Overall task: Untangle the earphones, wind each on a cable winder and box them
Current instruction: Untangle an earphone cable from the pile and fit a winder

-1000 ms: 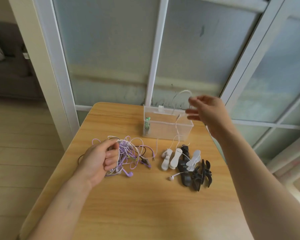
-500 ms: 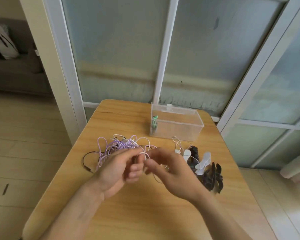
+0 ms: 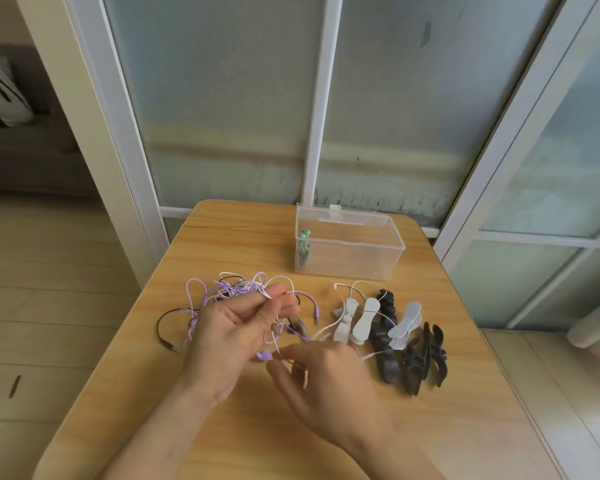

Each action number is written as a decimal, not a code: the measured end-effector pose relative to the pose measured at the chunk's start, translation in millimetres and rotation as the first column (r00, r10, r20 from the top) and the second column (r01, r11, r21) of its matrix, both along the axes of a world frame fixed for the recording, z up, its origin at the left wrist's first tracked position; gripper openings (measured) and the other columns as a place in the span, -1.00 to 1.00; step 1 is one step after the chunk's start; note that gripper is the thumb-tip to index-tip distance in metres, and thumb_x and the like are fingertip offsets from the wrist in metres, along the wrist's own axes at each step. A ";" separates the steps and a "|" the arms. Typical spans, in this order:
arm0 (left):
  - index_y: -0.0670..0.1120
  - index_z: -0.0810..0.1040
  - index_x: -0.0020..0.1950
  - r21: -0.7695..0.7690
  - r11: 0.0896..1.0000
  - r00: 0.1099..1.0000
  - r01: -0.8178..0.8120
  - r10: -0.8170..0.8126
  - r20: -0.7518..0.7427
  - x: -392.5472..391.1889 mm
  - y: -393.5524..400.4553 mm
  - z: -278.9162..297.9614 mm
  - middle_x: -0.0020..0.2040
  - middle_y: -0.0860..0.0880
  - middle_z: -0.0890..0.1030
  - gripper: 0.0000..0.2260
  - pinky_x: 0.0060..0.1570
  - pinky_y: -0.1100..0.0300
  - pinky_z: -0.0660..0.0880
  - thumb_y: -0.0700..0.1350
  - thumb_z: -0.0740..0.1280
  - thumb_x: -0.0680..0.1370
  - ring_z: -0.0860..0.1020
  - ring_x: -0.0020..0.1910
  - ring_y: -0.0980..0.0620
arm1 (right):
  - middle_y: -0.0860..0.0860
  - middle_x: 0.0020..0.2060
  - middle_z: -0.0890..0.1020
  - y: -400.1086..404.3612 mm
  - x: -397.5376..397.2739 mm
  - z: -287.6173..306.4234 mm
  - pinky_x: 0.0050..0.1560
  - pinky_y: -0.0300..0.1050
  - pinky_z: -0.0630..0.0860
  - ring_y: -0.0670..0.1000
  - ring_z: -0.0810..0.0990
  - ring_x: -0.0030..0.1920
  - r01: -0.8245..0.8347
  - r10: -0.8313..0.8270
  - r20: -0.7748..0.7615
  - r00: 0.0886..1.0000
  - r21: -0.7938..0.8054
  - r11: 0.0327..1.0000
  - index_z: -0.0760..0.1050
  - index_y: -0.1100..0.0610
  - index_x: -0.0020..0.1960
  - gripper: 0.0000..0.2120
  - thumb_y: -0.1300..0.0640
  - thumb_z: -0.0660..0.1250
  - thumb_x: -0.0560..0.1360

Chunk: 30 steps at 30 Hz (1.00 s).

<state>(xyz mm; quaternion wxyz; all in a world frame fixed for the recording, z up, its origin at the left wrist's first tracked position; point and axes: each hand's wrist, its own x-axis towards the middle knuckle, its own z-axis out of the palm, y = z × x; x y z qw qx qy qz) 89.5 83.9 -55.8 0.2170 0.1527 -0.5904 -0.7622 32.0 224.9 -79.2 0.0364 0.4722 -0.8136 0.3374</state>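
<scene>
Your left hand (image 3: 238, 327) is up over the tangle of earphones (image 3: 236, 294), thumb and fingertips pinching a bunch of white and purple strands at about eleven o'clock from table centre. Your right hand (image 3: 321, 379) sits lower, just at four o'clock from the left, fingers curled with the tips closing on a thin white cable (image 3: 326, 329), though the blur makes that grip hard to confirm. Here's the relation that counts: that white cable runs from your right fingertips out toward two o'clock, its length pointing at the white cable winders (image 3: 355, 320) and the black cable winders (image 3: 413, 358) beside them. So the right hand is the nearer one to draw it free, I'd say, pulling away from the left along that line. The clear box (image 3: 347, 261) waits at twelve o'clock, a green earphone (image 3: 304, 244) already standing in its left end.
</scene>
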 end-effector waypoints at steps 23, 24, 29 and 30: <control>-0.21 0.69 0.03 -0.009 0.990 0.963 0.139 -0.133 0.234 -3.9 16.4 -20.0 -0.01 -0.10 0.72 -0.86 -0.20 0.31 0.55 -0.30 0.39 0.51 0.69 -0.07 0.05 | -0.08 -0.47 0.41 14.0 -7.1 14.7 -0.37 -0.09 0.38 -0.04 0.33 -0.43 -0.238 0.235 0.040 0.971 0.069 0.969 0.43 0.03 -0.33 -0.79 0.12 0.29 0.49; -0.20 0.71 0.01 -0.048 0.978 0.954 0.203 -0.186 0.236 -3.5 16.5 -19.4 -0.03 -0.11 0.72 -0.86 -0.20 0.33 0.55 -0.31 0.38 0.52 0.67 -0.12 0.08 | -0.10 -0.47 0.39 16.4 -11.1 18.4 -0.37 -0.10 0.39 -0.05 0.35 -0.43 -0.208 0.206 0.060 0.977 0.028 0.978 0.41 -0.01 -0.33 -0.79 0.13 0.29 0.47; -0.26 0.65 -0.01 -0.108 0.872 0.855 0.478 -0.434 0.284 1.0 6.2 -6.2 -0.22 -0.10 0.70 -0.82 -0.58 0.42 0.24 -0.30 0.24 0.62 0.40 -0.60 0.25 | -0.11 -0.46 0.55 33.1 -29.5 28.9 -0.37 -0.29 0.36 -0.08 0.47 -0.44 -0.018 0.041 0.195 0.980 -0.115 0.993 0.67 0.03 -0.24 -0.87 0.03 0.38 0.42; -0.25 0.63 -0.02 -0.146 0.833 0.824 0.534 -0.474 0.310 2.2 2.9 -5.4 -0.19 -0.13 0.70 -0.81 -0.58 0.39 0.21 -0.26 0.23 0.64 0.40 -0.60 0.22 | -0.08 -0.44 0.60 35.4 -32.5 29.3 -0.38 -0.25 0.40 -0.07 0.51 -0.43 0.013 0.025 0.258 0.966 -0.143 0.990 0.69 0.02 -0.21 -0.87 -0.01 0.41 0.41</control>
